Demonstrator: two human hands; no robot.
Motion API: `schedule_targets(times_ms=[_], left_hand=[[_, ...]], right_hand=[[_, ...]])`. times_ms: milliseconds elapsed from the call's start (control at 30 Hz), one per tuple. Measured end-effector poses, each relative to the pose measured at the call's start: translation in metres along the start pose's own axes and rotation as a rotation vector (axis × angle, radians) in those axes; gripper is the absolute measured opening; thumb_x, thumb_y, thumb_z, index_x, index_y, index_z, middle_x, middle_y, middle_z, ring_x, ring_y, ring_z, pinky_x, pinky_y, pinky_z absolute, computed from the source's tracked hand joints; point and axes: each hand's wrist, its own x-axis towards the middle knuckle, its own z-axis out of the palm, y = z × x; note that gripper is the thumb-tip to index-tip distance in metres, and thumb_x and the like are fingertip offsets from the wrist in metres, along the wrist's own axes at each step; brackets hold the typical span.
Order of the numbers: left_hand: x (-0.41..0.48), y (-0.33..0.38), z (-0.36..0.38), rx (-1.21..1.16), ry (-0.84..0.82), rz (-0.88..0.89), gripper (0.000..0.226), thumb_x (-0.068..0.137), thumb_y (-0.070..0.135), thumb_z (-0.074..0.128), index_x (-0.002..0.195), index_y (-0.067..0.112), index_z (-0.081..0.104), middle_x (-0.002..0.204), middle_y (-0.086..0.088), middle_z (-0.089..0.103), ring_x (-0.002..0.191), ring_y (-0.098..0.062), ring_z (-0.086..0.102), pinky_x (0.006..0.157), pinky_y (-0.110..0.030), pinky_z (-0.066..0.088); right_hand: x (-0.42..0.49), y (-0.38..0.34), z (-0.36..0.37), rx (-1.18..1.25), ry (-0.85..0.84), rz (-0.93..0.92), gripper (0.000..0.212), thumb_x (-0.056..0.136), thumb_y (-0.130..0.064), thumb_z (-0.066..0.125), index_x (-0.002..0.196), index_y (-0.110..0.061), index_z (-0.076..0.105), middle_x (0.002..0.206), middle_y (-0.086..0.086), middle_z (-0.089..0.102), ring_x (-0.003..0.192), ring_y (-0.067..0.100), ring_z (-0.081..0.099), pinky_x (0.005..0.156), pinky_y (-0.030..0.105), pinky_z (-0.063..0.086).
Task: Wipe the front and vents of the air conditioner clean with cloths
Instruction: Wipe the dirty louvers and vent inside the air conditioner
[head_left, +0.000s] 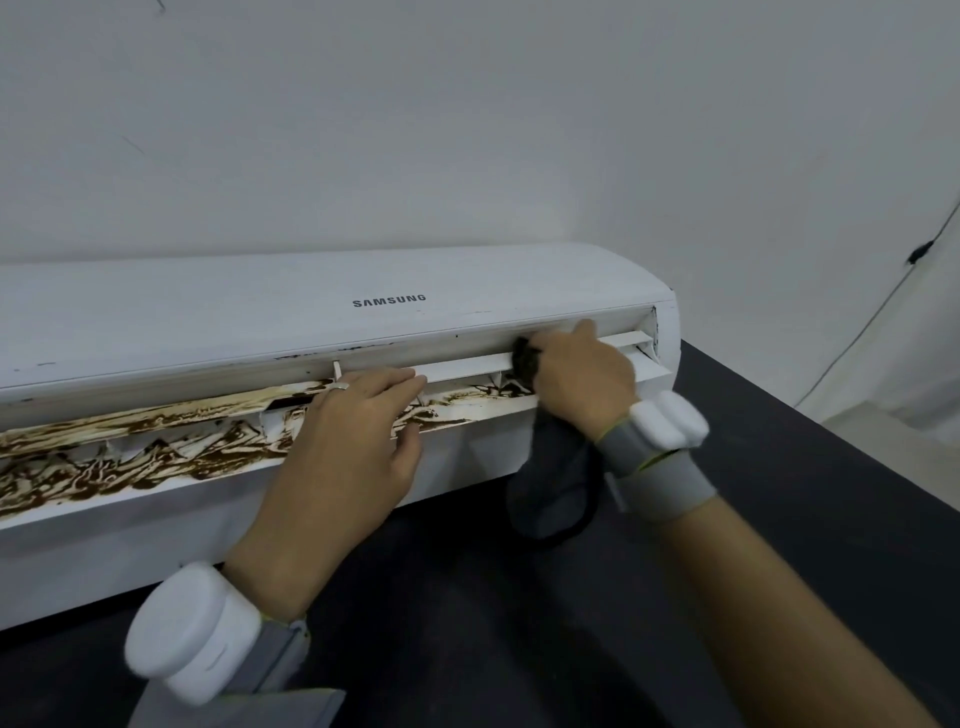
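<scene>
A white air conditioner (218, 322) lies on a dark table (779, 519). Brown grime streaks its vent flap (130, 441) along the left and middle; the vent's right end looks white. My left hand (343, 441) rests flat on the flap near the middle, fingers straight, a ring on one finger. My right hand (576, 374) grips a dark grey cloth (556, 483) and presses a bunched part of it into the vent slot at the right. The rest of the cloth hangs down below the hand in front of the unit.
A white wall stands behind the unit. A black cable (883, 306) runs down the wall at the far right. Both wrists carry grey bands with white sensor pods (192, 634). The table's right edge drops off at the right.
</scene>
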Motion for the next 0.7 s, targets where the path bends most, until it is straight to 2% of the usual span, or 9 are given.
schedule_targets(times_ms=[100, 200, 300, 367, 467, 533, 700], left_hand=[[0.003, 0.005, 0.004, 0.003, -0.007, 0.007, 0.042, 0.083, 0.005, 0.063, 0.125, 0.008, 0.062, 0.127, -0.005, 0.061, 0.116, -0.027, 0.056, 0.100, -0.047, 0.043], [0.010, 0.015, 0.012, 0.009, -0.027, 0.028, 0.043, 0.084, 0.008, 0.061, 0.128, 0.009, 0.059, 0.130, -0.004, 0.059, 0.119, -0.025, 0.054, 0.102, -0.045, 0.041], [0.016, 0.025, 0.024, 0.062, -0.047, 0.037, 0.046, 0.086, 0.016, 0.058, 0.131, 0.012, 0.055, 0.134, -0.002, 0.056, 0.122, -0.023, 0.051, 0.105, -0.037, 0.035], [0.020, 0.032, 0.031, 0.120, -0.042, 0.031, 0.044, 0.086, 0.020, 0.056, 0.129, 0.014, 0.056, 0.131, 0.000, 0.056, 0.120, -0.022, 0.051, 0.100, -0.033, 0.032], [0.024, 0.037, 0.038, 0.189, -0.045, 0.002, 0.039, 0.083, 0.025, 0.055, 0.121, 0.017, 0.057, 0.125, 0.002, 0.058, 0.112, -0.023, 0.054, 0.096, -0.033, 0.031], [0.025, 0.038, 0.041, 0.206, -0.063, -0.018, 0.043, 0.082, 0.027, 0.055, 0.124, 0.019, 0.055, 0.127, 0.004, 0.057, 0.115, -0.022, 0.053, 0.100, -0.033, 0.029], [0.024, 0.035, 0.042, 0.230, -0.068, -0.038, 0.047, 0.085, 0.026, 0.055, 0.131, 0.017, 0.052, 0.134, 0.004, 0.054, 0.121, -0.020, 0.051, 0.106, -0.035, 0.024]], right_hand=[[0.018, 0.037, -0.003, -0.047, -0.028, 0.096, 0.038, 0.092, -0.016, 0.038, 0.126, -0.024, 0.053, 0.125, 0.014, 0.039, 0.104, 0.035, 0.054, 0.076, 0.036, 0.039], [0.028, 0.048, -0.006, -0.026, -0.058, 0.114, 0.039, 0.093, -0.015, 0.038, 0.126, -0.024, 0.054, 0.126, 0.014, 0.040, 0.104, 0.032, 0.052, 0.078, 0.036, 0.040], [0.024, 0.039, -0.006, -0.032, -0.043, 0.069, 0.036, 0.092, -0.013, 0.039, 0.123, -0.019, 0.055, 0.123, 0.015, 0.041, 0.101, 0.036, 0.054, 0.077, 0.036, 0.039], [0.015, 0.025, -0.007, -0.018, -0.024, 0.004, 0.034, 0.091, -0.013, 0.040, 0.121, -0.019, 0.055, 0.122, 0.015, 0.041, 0.099, 0.037, 0.056, 0.073, 0.034, 0.037], [-0.005, -0.009, -0.001, 0.053, 0.023, -0.142, 0.031, 0.091, -0.015, 0.041, 0.117, -0.022, 0.058, 0.120, 0.014, 0.041, 0.090, 0.037, 0.060, 0.068, 0.033, 0.036], [-0.014, -0.026, 0.004, 0.076, 0.054, -0.193, 0.029, 0.092, -0.018, 0.041, 0.115, -0.024, 0.059, 0.120, 0.013, 0.039, 0.085, 0.036, 0.060, 0.065, 0.032, 0.035], [-0.007, -0.006, 0.007, 0.087, 0.035, -0.118, 0.033, 0.094, -0.018, 0.041, 0.122, -0.027, 0.055, 0.121, 0.012, 0.039, 0.093, 0.037, 0.060, 0.067, 0.033, 0.035]])
